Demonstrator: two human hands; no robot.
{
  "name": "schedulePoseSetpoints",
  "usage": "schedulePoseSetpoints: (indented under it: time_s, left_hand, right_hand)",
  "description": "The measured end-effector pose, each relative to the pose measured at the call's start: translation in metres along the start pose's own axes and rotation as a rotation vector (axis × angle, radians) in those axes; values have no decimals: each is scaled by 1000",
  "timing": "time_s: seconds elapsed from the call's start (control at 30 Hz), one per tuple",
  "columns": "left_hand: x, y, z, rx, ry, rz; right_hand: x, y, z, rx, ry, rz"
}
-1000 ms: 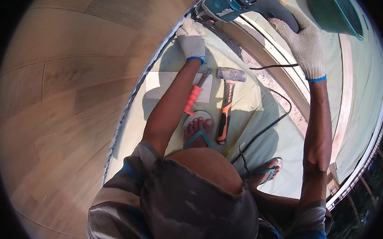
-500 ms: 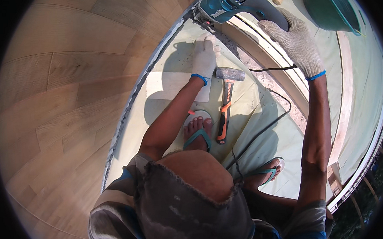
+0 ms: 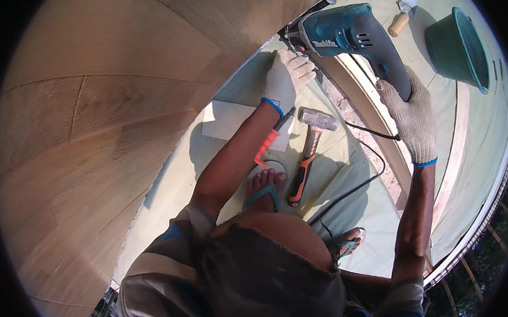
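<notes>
My right hand (image 3: 412, 117), in a knitted white glove with a blue cuff, is closed around the rear handle of a teal and black power drill (image 3: 331, 33). The drill lies level, its front end at the edge of the wood-look surface. Just below that front end is my left hand (image 3: 284, 80), also gloved, its fingers stretched out to the right. Whether it touches the drill I cannot tell. Under my left wrist lies a tool with a red handle (image 3: 266, 148), partly hidden by the forearm. A hammer (image 3: 310, 150) with an orange and black handle rests nearby.
A green bucket (image 3: 453, 50) and a wooden-handled trowel (image 3: 401, 19) are at the far right. The drill's black cable (image 3: 351, 182) crosses the pale sheeting (image 3: 347, 211). A pale flat board (image 3: 221, 117) lies beneath my left arm. My sandalled feet stand near the hammer.
The whole view has shifted, so drill, hammer and bucket sit lower and further right. My left hand's fingers have swung to the right. More of the red-handled tool shows.
</notes>
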State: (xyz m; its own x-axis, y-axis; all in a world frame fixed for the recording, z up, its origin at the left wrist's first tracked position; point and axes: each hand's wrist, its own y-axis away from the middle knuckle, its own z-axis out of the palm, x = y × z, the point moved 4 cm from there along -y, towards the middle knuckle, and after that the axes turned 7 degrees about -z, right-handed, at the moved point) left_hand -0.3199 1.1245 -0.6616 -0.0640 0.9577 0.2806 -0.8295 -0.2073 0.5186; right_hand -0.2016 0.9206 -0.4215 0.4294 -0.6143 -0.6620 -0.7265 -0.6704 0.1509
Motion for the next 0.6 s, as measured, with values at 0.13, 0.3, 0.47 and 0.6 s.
schedulePoseSetpoints:
  time_s: [0.13,0.3,0.47,0.6]
  left_hand:
    - [-10,-3,37,-251,293,-160]
    - [-13,8,69,-271,398,-120]
    - [-14,0,76,-404,394,-11]
    - [-17,-7,89,-466,480,-17]
  right_hand:
    - [8,3,-2,44,8,-4]
    - [7,9,5,46,-24,12]
    - [-10,-7,-6,-199,-125,71]
    - [-7,-15,-1,-129,-223,40]
